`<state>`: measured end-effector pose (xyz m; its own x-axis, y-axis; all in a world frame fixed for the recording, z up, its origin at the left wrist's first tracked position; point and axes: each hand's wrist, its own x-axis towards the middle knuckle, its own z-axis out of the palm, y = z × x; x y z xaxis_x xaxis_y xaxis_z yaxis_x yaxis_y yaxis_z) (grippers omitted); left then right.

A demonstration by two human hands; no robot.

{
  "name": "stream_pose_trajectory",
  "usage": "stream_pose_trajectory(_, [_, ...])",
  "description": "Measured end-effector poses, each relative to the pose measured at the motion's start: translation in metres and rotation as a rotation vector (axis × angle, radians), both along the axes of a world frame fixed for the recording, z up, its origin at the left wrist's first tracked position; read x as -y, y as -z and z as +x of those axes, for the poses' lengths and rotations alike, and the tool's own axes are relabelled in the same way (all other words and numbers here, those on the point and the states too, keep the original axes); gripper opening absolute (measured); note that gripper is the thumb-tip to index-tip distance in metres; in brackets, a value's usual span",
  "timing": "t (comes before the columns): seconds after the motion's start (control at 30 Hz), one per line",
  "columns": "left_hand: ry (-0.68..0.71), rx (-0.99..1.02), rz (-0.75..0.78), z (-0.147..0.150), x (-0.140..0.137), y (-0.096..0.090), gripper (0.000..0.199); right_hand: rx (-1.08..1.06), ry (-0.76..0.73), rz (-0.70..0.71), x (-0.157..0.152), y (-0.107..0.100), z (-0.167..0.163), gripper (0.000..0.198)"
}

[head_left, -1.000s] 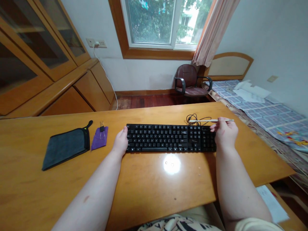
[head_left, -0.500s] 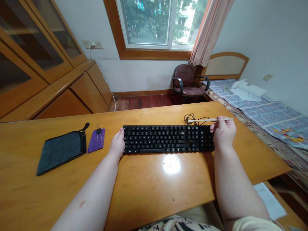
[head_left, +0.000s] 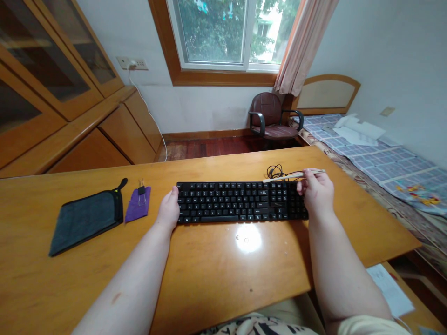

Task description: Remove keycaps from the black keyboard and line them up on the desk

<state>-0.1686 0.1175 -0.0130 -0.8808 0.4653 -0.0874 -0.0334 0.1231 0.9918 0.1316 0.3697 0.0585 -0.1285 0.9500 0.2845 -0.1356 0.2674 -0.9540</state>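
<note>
A black keyboard (head_left: 223, 201) lies flat on the wooden table in front of me. My left hand (head_left: 169, 208) grips its left end, thumb on top and the other fingers hidden. Above the keyboard's right end, my right hand (head_left: 317, 193) is closed around a slim pale stick (head_left: 284, 177), brush-like in shape. The stick points left, and its tip appears at the keyboard's back edge near the top row of keys; I cannot tell whether it touches. Behind it, a coiled black cable (head_left: 275, 170) rests on the table.
To the left lie a dark grey zip pouch (head_left: 85, 222) and a purple cloth (head_left: 137, 207) with a black binder clip (head_left: 141, 190) on it. Beyond the table (head_left: 209, 270) stand a brown armchair (head_left: 267, 116) and a bed (head_left: 366, 153). Papers (head_left: 391, 288) sit lower right.
My right hand has moved a little left with the stick, whose tip has shifted from over the cable to the keyboard's back edge. My left hand stays on the keyboard.
</note>
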Motion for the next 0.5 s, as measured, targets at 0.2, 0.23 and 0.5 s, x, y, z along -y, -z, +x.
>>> stream_pose_trajectory(0.2, [0.027, 0.045, 0.037, 0.0020, -0.0004, -0.0012, 0.066, -0.026, 0.159, 0.078, -0.0018, 0.0028, -0.0003, 0.026])
stream_pose_trajectory(0.23, [0.021, 0.049, 0.037, 0.0020, -0.0004, -0.0007, 0.066, -0.041, 0.130, 0.071, -0.0021, 0.0033, -0.0004, 0.026])
stream_pose_trajectory(0.5, [-0.003, 0.067, -0.017, 0.0009, -0.0004, -0.0005, 0.066, -0.042, 0.134, 0.074, -0.0012, 0.0014, 0.0012, 0.028])
